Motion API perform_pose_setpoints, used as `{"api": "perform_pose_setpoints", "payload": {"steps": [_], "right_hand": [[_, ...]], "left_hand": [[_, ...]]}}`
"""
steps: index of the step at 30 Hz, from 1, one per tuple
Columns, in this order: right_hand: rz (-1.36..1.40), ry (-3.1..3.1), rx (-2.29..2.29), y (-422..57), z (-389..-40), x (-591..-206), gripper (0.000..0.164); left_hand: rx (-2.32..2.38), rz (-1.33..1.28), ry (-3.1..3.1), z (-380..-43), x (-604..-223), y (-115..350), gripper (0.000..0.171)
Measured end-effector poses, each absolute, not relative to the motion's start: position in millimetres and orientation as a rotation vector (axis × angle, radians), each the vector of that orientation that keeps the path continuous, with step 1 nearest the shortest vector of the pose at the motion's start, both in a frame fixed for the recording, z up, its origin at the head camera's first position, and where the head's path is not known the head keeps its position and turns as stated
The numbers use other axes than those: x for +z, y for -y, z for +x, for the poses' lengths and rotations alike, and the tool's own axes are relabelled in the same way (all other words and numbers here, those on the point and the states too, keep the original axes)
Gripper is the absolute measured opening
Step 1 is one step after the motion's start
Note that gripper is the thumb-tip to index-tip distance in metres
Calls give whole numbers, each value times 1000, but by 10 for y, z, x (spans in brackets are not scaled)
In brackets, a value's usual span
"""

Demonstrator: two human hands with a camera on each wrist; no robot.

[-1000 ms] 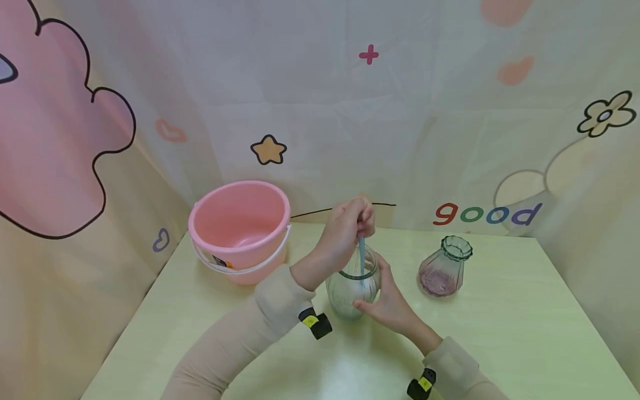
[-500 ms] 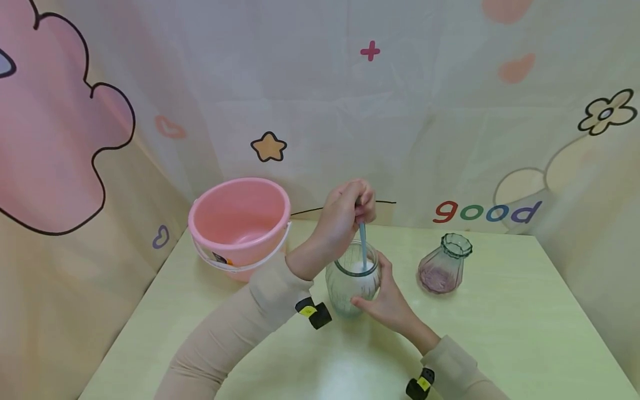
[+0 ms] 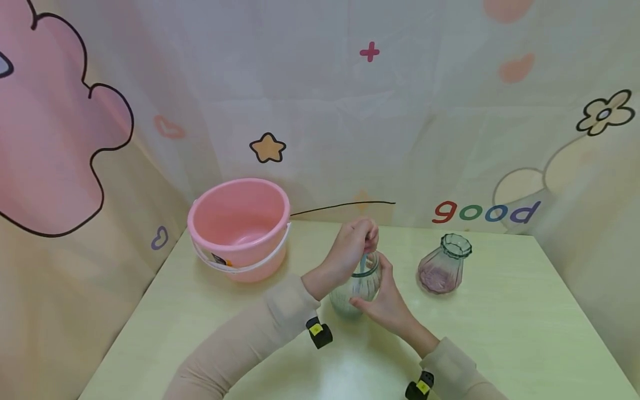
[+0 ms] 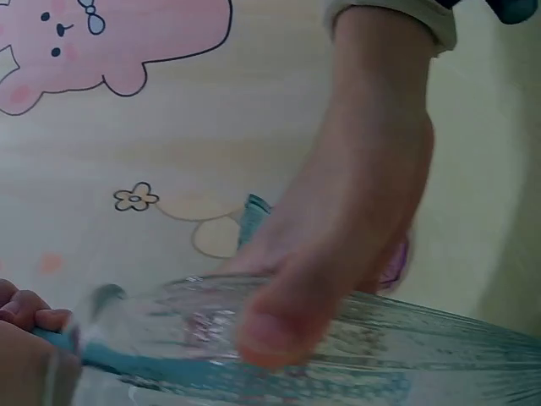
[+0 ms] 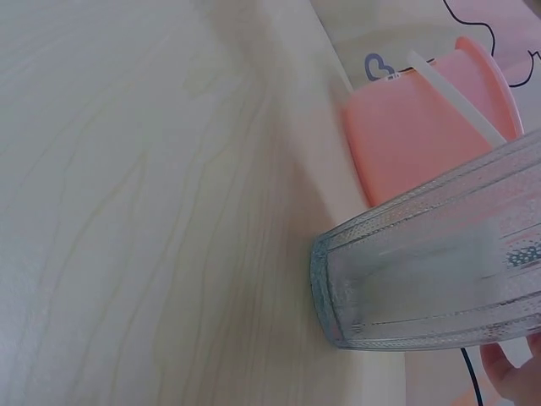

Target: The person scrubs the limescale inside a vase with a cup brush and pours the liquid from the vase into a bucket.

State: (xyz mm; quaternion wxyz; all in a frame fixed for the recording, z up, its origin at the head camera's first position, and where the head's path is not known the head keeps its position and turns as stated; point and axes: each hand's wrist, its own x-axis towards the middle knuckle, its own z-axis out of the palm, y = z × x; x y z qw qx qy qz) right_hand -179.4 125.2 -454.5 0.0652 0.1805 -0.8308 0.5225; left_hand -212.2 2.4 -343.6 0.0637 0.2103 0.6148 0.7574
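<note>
A clear ribbed glass jar (image 3: 344, 306) stands on the table, mouth up in the head view. My right hand (image 3: 390, 303) grips its right side, thumb across the front. Above the mouth, my left hand (image 3: 345, 253) holds the blue handle (image 3: 363, 263) of a bottle brush with its fingers curled round the top. In the left wrist view the blue handle (image 4: 135, 362) runs down through the jar's neck. The right wrist view shows a whitish, sponge-like head (image 5: 423, 262) inside the jar, blurred by the glass. My left forearm hides part of the jar.
A pink bucket (image 3: 240, 261) with a white carrying handle stands at the back left. To the right is a smaller green and purple glass vase (image 3: 442, 269). A printed curtain (image 3: 320, 111) hangs along the table's back edge.
My left hand first rose with the brush, baring more of its blue handle, then came down close to the jar's mouth. My right hand and the jar stayed about in place.
</note>
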Motion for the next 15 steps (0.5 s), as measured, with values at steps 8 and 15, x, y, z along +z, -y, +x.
{"api": "perform_pose_setpoints", "payload": {"steps": [8, 15], "right_hand": [[606, 2510, 1550, -1299, -1852, -4664, 108], [712, 2583, 1584, -1403, -1879, -4639, 109]], "left_hand": [[2281, 661, -1852, -2165, -3565, -8, 25], [2284, 666, -1839, -2178, -3564, -9, 26]]}}
